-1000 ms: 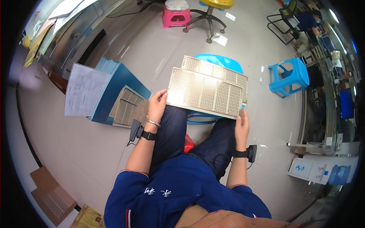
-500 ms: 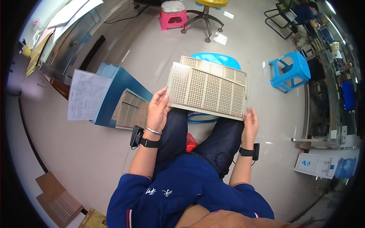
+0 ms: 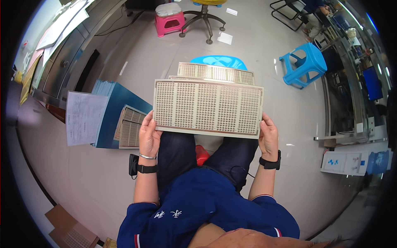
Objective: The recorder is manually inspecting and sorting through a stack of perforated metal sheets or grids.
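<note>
My left hand point(image 3: 149, 133) and my right hand point(image 3: 269, 136) each grip a lower corner of a pale rectangular panel point(image 3: 206, 108), thumbs toward me. Rows of small dark marks or holes, split into several columns, cover the panel, which is raised above my knees and tilted toward me. Beyond its top edge, similar panels point(image 3: 217, 73) show in part over a bright blue stool point(image 3: 219, 61). What lies directly behind the held panel is hidden.
To my left stands a stack of blue boards point(image 3: 124, 98) with more panels point(image 3: 131, 126) and a printed white sheet point(image 3: 84, 120). A blue stool point(image 3: 305, 66) stands at right, a pink stool point(image 3: 170, 22) and a wheeled chair point(image 3: 205, 20) farther off. Another person point(image 3: 316, 10) sits far right.
The held panel has come toward me, away from the panels behind, and tilted up to face me. My hands have moved with it. The whole view has shifted slightly.
</note>
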`<action>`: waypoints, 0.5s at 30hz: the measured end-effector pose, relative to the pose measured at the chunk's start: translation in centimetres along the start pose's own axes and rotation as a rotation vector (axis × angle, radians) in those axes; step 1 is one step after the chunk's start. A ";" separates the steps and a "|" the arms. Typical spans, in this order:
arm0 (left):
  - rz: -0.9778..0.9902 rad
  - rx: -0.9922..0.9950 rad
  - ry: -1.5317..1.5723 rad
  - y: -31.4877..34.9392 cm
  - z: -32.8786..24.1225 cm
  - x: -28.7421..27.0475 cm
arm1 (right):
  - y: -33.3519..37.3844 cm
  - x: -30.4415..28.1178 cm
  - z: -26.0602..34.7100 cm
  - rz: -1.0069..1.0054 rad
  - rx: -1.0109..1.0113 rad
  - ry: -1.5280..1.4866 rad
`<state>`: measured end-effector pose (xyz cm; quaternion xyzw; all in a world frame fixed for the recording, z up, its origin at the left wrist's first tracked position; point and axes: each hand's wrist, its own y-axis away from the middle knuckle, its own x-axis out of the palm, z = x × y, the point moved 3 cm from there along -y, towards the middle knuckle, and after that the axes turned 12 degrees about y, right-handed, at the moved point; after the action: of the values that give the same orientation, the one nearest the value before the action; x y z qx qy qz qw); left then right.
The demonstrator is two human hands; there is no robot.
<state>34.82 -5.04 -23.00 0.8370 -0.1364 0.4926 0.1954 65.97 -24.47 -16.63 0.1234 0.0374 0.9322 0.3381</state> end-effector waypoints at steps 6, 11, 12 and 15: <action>0.006 0.001 0.057 0.3 -0.7 -0.1 | 0.3 0.5 0.3 0.065 -0.011 0.006; 0.045 0.121 -0.061 0.6 -1.3 -0.7 | 0.0 -1.0 -0.6 -0.028 -0.085 0.077; 0.037 0.126 -0.066 0.6 -1.3 -0.4 | -0.1 -0.7 -0.6 -0.020 -0.077 0.074; 0.131 0.195 -0.182 0.5 -1.1 1.4 | -1.0 -0.1 -0.2 0.079 -0.255 -0.116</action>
<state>34.43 -4.99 -21.21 0.8827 -0.1592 0.4371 0.0674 66.64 -23.76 -17.02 0.1347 -0.1058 0.9333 0.3156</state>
